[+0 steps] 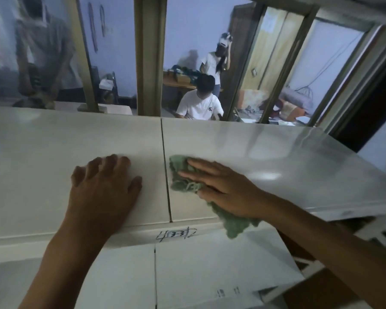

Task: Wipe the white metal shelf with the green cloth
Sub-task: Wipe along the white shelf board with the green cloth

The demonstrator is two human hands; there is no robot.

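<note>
Across upper left of frame, behind glass w/ olive window posts (150,54), blurred standing person (42,47), detail too soft to tell. Lower left to centre: left hand (105,188) palm-down on white metal shelf (42,175), fingers straight & slightly spread, thumb out to the right, gripping nothing, just resting flat on the top panel. Centre: dark seam (166,175) running front to back between two shelf panels; below it, on front lip, handwritten black marking (176,234). Just right of seam: green cloth (183,175) bunched on the right panel, its lower end hanging over the front edge. Right hand (223,186) flat on top of cloth, fingers straight & pointing left, pressing it onto the shelf. Upper centre-right through glass: seated person in white tee (200,103), another standing behind (214,61).
</note>
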